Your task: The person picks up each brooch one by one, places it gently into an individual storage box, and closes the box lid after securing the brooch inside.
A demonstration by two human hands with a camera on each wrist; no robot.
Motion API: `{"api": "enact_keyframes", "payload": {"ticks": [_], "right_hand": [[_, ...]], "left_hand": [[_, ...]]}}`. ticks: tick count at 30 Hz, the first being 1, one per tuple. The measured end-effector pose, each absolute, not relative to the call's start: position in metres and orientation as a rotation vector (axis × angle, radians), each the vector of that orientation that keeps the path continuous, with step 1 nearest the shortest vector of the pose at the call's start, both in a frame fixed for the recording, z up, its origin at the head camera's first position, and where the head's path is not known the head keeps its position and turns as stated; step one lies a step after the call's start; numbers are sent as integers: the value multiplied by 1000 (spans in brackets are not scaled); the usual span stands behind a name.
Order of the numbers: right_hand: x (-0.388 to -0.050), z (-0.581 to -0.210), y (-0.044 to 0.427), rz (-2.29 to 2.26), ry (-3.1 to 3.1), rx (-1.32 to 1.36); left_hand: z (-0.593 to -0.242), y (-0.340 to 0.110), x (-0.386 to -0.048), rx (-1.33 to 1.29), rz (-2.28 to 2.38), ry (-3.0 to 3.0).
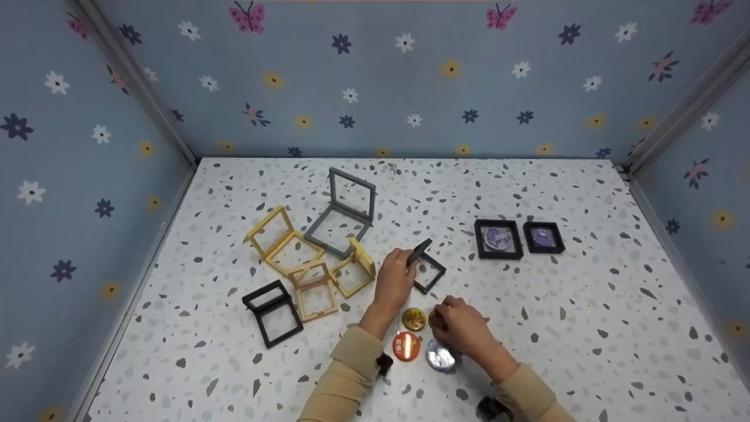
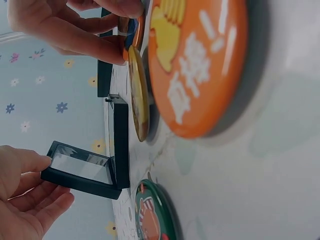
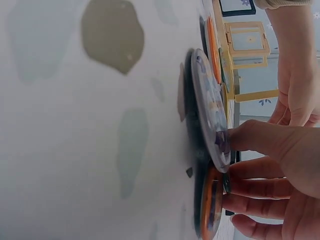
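My left hand (image 1: 394,284) grips the raised lid of a small black hinged frame (image 1: 432,274); in the left wrist view, the thumb and fingers of this hand (image 2: 30,192) pinch the lid's edge (image 2: 82,170). To its right, my right hand (image 1: 466,331) pinches an orange-rimmed round badge (image 2: 134,37), mostly covered by the fingers in the head view. Beside that hand lie a gold badge (image 1: 413,319), an orange badge with white characters (image 1: 406,346) and a silvery badge (image 1: 439,356). A green-rimmed badge (image 2: 155,215) shows in the left wrist view.
Several open hinged frames stand at the left: grey (image 1: 338,228), yellow (image 1: 268,258), wooden (image 1: 316,318) and black (image 1: 268,344). Two black frames holding purple discs, one larger (image 1: 486,254) and one smaller (image 1: 545,250), lie at the right. Patterned panels border the speckled table (image 1: 609,328).
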State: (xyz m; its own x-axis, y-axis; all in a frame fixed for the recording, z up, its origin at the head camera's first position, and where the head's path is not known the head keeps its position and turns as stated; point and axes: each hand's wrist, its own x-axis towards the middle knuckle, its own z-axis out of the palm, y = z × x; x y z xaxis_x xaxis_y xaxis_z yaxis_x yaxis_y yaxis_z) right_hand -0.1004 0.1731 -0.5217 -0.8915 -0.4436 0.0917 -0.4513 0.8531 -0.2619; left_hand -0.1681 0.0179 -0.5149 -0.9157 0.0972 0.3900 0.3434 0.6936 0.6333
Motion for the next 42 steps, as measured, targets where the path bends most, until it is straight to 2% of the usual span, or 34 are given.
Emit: {"api": "enact_keyframes", "payload": {"ticks": [14, 42], "right_hand": [[-107, -525, 180, 659, -2919, 792], [-166, -521, 176, 880, -2857, 617]], "left_hand": [[-514, 18, -167, -343, -1082, -2574], [-516, 14, -167, -365, -1171, -2515]]}}
